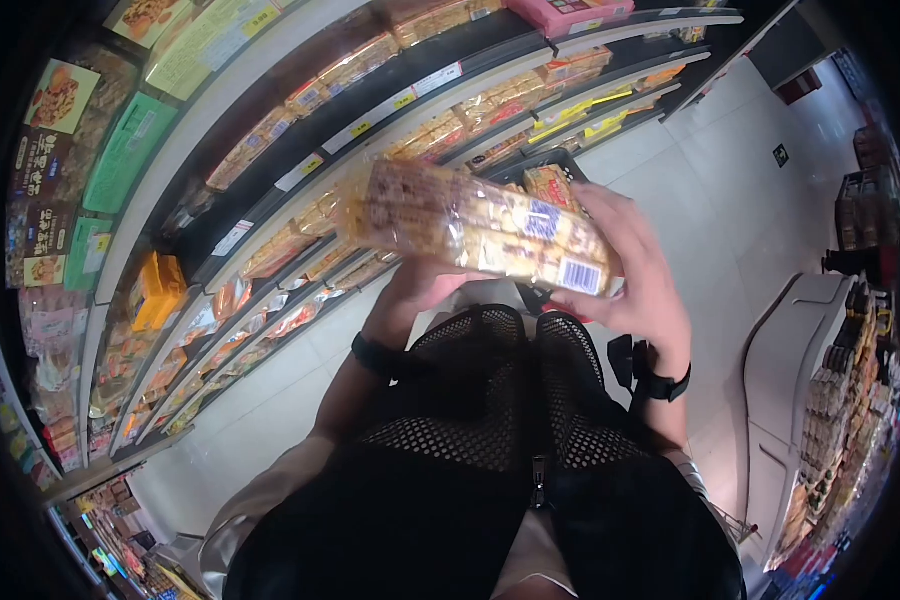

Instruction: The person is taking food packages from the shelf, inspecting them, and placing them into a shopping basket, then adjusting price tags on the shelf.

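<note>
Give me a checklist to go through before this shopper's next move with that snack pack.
1. Both hands on the snack pack: ok. The left hand is underneath and the right hand wraps the barcode end.
2. Grip firm: cannot tell, since the pack hides most of the left fingers.
3. Barcode label readable: ok, it faces the camera.
4. Wrapper intact: cannot tell because of glare on the film.
5. Room in the dark basket behind the pack: cannot tell, as it is mostly hidden.
</note>
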{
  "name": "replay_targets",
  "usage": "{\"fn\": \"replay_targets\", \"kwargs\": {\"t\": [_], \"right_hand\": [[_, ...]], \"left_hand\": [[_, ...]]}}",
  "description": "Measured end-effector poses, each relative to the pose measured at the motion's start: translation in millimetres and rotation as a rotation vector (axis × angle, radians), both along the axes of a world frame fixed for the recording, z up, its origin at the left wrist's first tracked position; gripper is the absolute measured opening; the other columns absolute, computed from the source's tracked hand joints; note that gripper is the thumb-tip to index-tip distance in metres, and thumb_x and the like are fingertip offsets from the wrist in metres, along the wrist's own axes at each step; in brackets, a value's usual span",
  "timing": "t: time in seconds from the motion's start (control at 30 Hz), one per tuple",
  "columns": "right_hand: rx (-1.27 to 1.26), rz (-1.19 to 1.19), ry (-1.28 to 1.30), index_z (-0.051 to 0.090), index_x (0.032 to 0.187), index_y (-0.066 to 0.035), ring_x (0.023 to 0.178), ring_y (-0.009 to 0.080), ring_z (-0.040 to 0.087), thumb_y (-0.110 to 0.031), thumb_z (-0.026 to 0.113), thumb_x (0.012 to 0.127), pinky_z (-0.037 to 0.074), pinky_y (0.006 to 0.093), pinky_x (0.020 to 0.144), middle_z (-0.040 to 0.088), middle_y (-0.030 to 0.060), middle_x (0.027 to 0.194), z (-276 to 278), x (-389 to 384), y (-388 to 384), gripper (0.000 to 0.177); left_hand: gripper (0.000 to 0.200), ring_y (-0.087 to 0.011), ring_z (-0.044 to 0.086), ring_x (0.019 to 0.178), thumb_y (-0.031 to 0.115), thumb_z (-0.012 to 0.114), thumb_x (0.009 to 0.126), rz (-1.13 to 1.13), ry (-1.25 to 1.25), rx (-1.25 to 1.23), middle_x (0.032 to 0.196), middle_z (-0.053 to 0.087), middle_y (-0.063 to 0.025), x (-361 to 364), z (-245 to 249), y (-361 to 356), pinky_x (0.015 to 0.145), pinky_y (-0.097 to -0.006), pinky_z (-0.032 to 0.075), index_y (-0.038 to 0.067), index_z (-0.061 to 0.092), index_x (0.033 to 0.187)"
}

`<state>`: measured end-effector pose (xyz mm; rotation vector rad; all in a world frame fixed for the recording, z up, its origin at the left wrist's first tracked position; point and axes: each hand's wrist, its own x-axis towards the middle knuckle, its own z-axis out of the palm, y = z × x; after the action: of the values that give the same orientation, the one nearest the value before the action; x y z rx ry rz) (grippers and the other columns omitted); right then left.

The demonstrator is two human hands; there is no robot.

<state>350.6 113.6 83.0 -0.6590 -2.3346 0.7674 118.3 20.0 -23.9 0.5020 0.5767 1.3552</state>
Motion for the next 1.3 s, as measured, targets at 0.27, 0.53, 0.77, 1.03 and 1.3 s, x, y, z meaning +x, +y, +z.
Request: {"fn": "replay_targets", "kwargs": {"t": [0.27, 0.53, 0.77, 1.03, 1.3], "right_hand": [[-1.067, -0.44, 0.072, 0.061, 0.117, 0.007, 0.077, 0.0143, 0.061, -0.034, 0.068, 0.084, 0.048, 0.0263, 0.069, 0.066, 0.0077, 0.09, -208, 34, 30, 0.053], [-1.049, -1.162, -0.237, 0.066, 0.102, 0.012, 0.071, 0.0224, 0.068, -0.037, 0.07, 0.076, 0.054, 0.0329, 0.058, 0.069, 0.0182, 0.09, -360, 91, 31, 0.056], [-1.158, -0.893, 0.046, 0.065, 0.102, 0.008, 0.079, 0.0223, 0.065, -0.033, 0.069, 0.077, 0.055, 0.0356, 0.066, 0.065, 0.0134, 0.092, -344, 53, 63, 0.048], [-0.916, -0.373, -0.166, 0.051, 0.126, -0.008, 0.099, 0.0235, 0.054, -0.032, 0.064, 0.083, 0.049, 0.0436, 0.079, 0.056, 0.0099, 0.112, -407, 33, 81, 0.05], [-0.581, -0.405, -0.487, 0.062, 0.113, 0.002, 0.098, 0.0342, 0.066, -0.029, 0.061, 0.082, 0.052, 0.039, 0.083, 0.067, 0.0255, 0.102, -380, 63, 57, 0.044]], "left_hand": [[0.046, -0.0251, 0.059, 0.113, 0.019, 0.054, 0.098, -0.162, 0.904, -0.423, 0.131, 0.052, -0.0163, -46, -58, -19, 0.089, -0.0417, 0.053, 0.005, 0.038, 0.138], [0.041, -0.0241, 0.064, 0.099, 0.023, 0.055, 0.097, 0.063, 0.723, -0.502, 0.119, 0.059, -0.0137, -59, -82, -60, 0.083, -0.0357, 0.053, 0.003, 0.045, 0.131], [0.048, -0.0236, 0.064, 0.098, 0.028, 0.06, 0.093, 0.124, 0.691, -0.542, 0.115, 0.059, -0.0131, -51, -81, -75, 0.083, -0.0355, 0.052, 0.0, 0.047, 0.129], [0.042, -0.0235, 0.063, 0.098, 0.029, 0.059, 0.095, 0.147, 0.677, -0.563, 0.115, 0.06, -0.0128, -54, -78, -94, 0.084, -0.0358, 0.053, 0.003, 0.048, 0.127], [0.04, -0.0229, 0.064, 0.098, 0.029, 0.059, 0.094, 0.201, 0.676, -0.561, 0.112, 0.062, -0.0119, -64, -84, -107, 0.082, -0.0347, 0.053, 0.005, 0.051, 0.126]]}}
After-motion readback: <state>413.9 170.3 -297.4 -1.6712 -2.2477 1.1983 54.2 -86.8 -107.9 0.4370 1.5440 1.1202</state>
